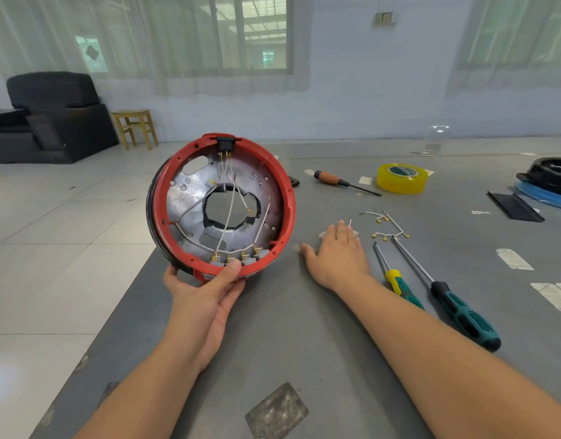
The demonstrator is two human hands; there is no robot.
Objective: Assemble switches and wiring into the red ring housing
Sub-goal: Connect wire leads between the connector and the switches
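The left hand [206,289] holds the red ring [220,207] up off the bench [304,327], tilted so its open side faces the person; the thumb is curled over the lower rim and the fingers wrap round the back, a firm grip on the ring. Inside it, a row of grey switches [239,258] sits along the bottom rim, just by the thumb, and a black socket [225,144] sits at the top. Thin white wires [228,213] run between them across the silver plate with its round middle hole. The right hand [337,253] lies flat on the bench to the right of the ring, fingers straight and spread, holding nothing. Just beyond its fingertips lie loose wires with brass ends [388,228]. Two green-handled screwdrivers [463,315] lie beside the right forearm. Farther back are a wooden-handled screwdriver [333,179] and a yellow tape roll [402,178].
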